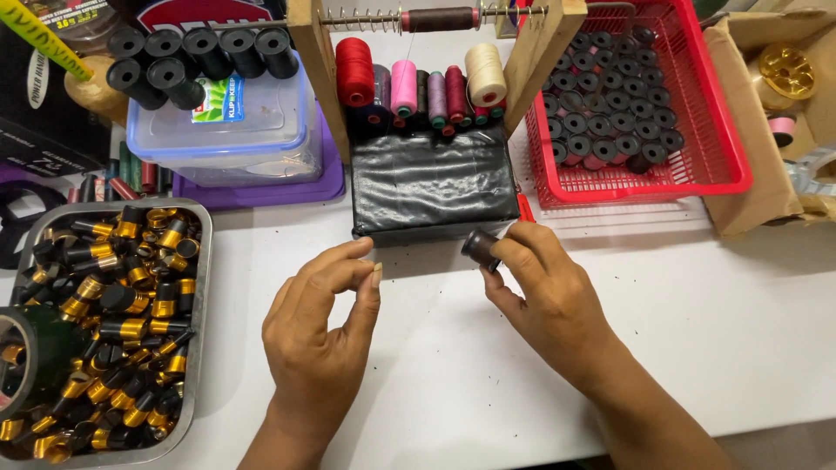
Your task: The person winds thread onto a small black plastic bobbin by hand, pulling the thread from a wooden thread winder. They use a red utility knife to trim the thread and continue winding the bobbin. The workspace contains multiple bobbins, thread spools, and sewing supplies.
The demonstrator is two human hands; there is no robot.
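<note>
Both hands sit low in the frame's centre, over the white desk (697, 305). Left hand (324, 335) has its fingers (357, 261) curled with thumb and forefinger tips pinched together; whether anything thin lies between them I cannot tell. Right hand (544, 292) grasps a small dark bobbin (482, 248) at its fingertips, just in front of the black block (433, 183) at centre top. Behind that block, between two wooden posts, stand thread cones (418, 87) in red, pink, maroon and cream, partly hiding each other, under a horizontal rod carrying a dark spool (440, 18). At lower left a metal tray (202, 287) is heaped with black-and-gold tubes (113, 305), its near corner cut off by the frame. Upper left holds a clear lidded box (218, 130) with black spools (200, 52) on top. Upper right, a red basket (714, 130) holds rows of wound bobbins (610, 104); beside it a cardboard box (758, 174) runs out of the frame
</note>
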